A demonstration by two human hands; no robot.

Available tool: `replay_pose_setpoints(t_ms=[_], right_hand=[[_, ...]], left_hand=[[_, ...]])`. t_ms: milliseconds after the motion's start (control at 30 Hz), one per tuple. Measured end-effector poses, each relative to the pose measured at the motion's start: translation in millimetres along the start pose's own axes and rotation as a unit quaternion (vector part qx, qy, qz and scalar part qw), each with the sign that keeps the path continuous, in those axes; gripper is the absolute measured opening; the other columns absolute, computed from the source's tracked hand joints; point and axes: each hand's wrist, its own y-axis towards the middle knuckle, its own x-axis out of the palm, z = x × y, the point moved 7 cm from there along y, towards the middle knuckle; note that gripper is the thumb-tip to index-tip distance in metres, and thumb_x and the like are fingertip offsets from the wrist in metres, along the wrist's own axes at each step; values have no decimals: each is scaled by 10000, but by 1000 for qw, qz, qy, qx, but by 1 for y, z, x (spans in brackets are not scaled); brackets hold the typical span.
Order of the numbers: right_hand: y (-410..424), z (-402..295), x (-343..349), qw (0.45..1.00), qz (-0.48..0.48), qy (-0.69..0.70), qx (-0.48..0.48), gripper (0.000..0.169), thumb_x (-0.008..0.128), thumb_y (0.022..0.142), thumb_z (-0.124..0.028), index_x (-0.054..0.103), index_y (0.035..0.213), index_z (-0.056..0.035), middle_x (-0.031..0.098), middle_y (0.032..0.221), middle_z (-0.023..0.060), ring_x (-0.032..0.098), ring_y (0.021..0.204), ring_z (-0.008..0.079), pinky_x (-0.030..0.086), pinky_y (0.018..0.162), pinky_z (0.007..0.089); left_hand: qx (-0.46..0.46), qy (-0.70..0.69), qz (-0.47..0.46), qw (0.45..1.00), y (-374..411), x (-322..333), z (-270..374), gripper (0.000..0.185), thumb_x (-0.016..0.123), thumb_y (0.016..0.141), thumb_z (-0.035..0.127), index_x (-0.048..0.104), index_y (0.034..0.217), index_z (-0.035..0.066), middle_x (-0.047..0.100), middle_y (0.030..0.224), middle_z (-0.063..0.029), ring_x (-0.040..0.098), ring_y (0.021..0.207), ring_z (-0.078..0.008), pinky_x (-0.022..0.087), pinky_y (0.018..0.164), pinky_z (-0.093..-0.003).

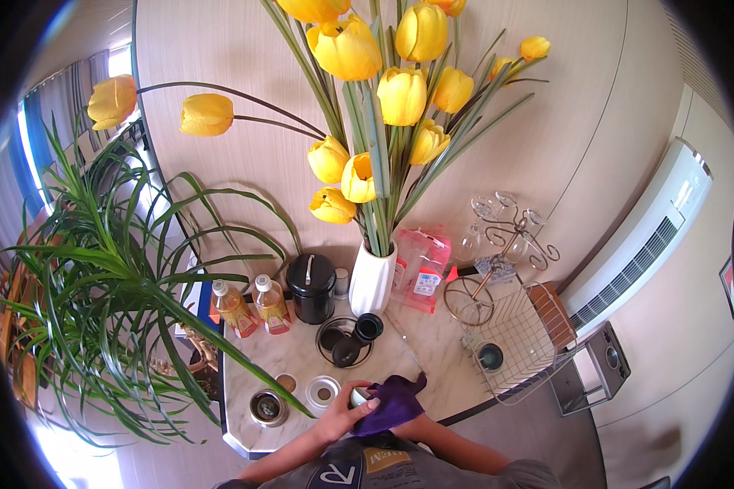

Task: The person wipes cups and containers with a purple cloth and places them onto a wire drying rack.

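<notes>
Close to my body, at the near edge of the marble-look tabletop (pixel 440 391), my left hand (pixel 344 411) holds a small pale cup (pixel 359 397). A purple cloth (pixel 394 403) covers most of my right hand (pixel 408 426) and touches the cup's right side; the fingers under it are hidden. Left of my hands sit a white round dish (pixel 323 392), a small tan disc (pixel 285 383) and a metal-rimmed bowl (pixel 269 408) with something dark inside. Beyond them, a round metal tray (pixel 344 365) bears several dark cups or pots.
Behind stand two drink bottles (pixel 271 305), a black lidded canister (pixel 311 288) and a white vase (pixel 372 278) of yellow tulips. To the right are a pink package (pixel 425 269), a metal stemware rack (pixel 478 293) and a wire basket (pixel 520 342). A long plant leaf (pixel 232 351) hangs over the left side.
</notes>
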Motion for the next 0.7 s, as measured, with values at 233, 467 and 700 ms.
replay_pose_setpoints(t_ms=[233,467,700], right_hand=[[9,-6,3,992,-121,25,-18,310,659,724,-324,612,892,-67,622,811,153,598,754,328,434,663,408],[-10,6,2,994,-50,-47,-84,275,655,735,-254,595,931,-70,609,860,117,581,793,297,425,698,416],[-10,5,17,997,-23,11,-67,246,634,733,-224,585,921,-73,608,889,112,568,804,295,438,703,399]], left_hand=[[-96,-285,-59,952,1,-2,-14,467,619,878,249,438,1259,48,574,1135,-93,551,1028,-171,449,863,-297],[-2,-119,-4,993,9,-3,-22,445,492,940,322,416,1275,39,554,1145,-93,503,1066,-160,388,923,-290],[27,-57,24,998,8,-1,-8,397,408,964,324,465,1210,17,591,1077,-108,516,1040,-165,378,930,-289]])
